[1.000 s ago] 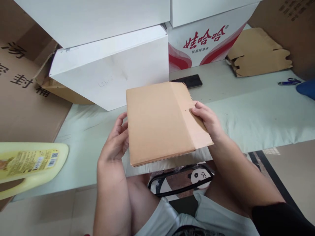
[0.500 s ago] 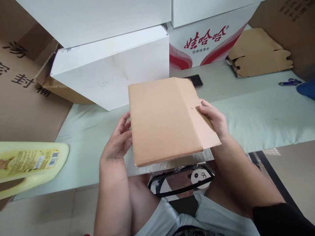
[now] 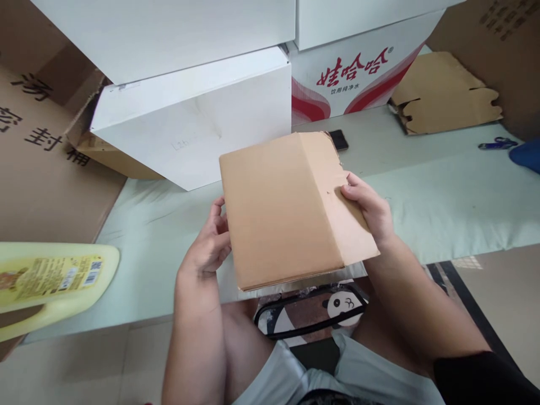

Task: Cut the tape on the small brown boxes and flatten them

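A flattened brown cardboard box (image 3: 278,214) is held up over the front edge of the table, slightly tilted, with a paler flap along its right side. My right hand (image 3: 371,208) grips that flap, thumb on top and the other fingers mostly hidden beneath. At the left edge, my left hand (image 3: 208,239) is closed against the cardboard with curled fingers, their tips partly hidden by it. Just behind the box, a black phone (image 3: 338,139) lies on the table, partly covered by the cardboard.
White boxes (image 3: 194,129) and a red-and-white carton (image 3: 350,79) stand along the back of the green-covered table (image 3: 434,191). Another flattened cardboard piece (image 3: 451,95) and a small blue tool (image 3: 498,144) lie right. A yellow bottle (image 3: 63,281) and large carton (image 3: 42,169) are left.
The cardboard box has turned slightly, its lower left corner shifting right and a little down. My left hand has moved slightly right with it; my right hand keeps its grip.
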`<action>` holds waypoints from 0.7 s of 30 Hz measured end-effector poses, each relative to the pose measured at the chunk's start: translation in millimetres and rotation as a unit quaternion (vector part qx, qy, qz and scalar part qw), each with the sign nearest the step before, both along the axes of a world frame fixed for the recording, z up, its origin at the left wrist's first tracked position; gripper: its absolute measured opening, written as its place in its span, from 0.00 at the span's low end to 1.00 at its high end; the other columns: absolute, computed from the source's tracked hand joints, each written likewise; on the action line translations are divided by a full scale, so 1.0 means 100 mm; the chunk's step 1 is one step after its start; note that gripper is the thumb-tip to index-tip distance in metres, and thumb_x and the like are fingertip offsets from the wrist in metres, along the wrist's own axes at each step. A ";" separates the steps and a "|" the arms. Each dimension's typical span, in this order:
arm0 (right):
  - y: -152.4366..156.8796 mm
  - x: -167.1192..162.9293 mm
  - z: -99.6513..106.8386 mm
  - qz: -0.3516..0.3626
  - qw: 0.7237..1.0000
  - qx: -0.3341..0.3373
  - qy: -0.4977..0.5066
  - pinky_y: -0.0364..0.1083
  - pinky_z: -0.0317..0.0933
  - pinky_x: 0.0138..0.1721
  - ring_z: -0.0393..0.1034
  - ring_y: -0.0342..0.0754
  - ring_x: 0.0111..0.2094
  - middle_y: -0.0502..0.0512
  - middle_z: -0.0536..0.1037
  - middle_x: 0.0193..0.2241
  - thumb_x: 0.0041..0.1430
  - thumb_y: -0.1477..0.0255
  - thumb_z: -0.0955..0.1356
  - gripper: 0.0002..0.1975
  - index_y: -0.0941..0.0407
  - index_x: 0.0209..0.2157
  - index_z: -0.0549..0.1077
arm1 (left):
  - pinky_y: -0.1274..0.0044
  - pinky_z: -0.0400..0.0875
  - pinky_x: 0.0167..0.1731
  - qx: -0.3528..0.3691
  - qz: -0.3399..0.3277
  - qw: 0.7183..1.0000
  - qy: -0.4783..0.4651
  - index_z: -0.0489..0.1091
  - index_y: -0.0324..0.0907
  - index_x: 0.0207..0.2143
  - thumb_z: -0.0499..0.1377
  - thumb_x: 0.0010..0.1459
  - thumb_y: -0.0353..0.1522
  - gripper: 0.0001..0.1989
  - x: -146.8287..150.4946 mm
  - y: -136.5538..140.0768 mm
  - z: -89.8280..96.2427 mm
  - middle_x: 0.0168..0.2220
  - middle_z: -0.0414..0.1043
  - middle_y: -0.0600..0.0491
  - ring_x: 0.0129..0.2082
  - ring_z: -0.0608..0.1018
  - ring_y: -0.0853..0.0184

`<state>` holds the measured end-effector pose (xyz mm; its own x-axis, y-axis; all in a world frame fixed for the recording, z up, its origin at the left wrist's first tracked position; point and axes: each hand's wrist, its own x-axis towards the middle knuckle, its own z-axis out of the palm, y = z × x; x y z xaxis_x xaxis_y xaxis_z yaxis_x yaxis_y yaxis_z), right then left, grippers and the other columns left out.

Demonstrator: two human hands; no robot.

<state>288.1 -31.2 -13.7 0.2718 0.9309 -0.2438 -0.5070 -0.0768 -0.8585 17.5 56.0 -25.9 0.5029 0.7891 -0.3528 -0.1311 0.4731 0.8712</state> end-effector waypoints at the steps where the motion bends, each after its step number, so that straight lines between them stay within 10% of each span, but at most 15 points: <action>1: 0.00 0.00 0.00 0.000 1.000 -0.001 0.001 0.49 0.68 0.33 0.72 0.48 0.30 0.51 0.75 0.32 0.51 0.66 0.71 0.11 0.52 0.37 0.70 | 0.82 0.75 0.26 0.002 0.000 1.000 -0.001 0.61 0.52 0.53 0.72 0.39 0.21 0.42 0.01 -0.01 0.00 0.37 0.76 0.62 0.29 0.79 0.71; 14: 0.03 0.07 -0.04 -0.007 1.000 -0.013 0.013 0.54 0.69 0.41 0.74 0.53 0.34 0.52 0.75 0.32 0.51 0.65 0.70 0.11 0.51 0.36 0.69 | 0.81 0.75 0.31 0.012 0.075 0.996 -0.050 0.69 0.50 0.51 0.72 0.50 0.31 0.26 0.04 -0.08 0.02 0.39 0.76 0.59 0.32 0.78 0.72; 21: 0.01 0.09 -0.05 -0.007 1.000 -0.004 0.005 0.56 0.70 0.42 0.75 0.54 0.35 0.52 0.75 0.32 0.53 0.65 0.70 0.10 0.50 0.36 0.68 | 0.82 0.76 0.29 -0.021 0.018 0.999 -0.032 0.67 0.52 0.56 0.74 0.47 0.29 0.35 0.03 -0.06 0.00 0.37 0.79 0.61 0.30 0.81 0.72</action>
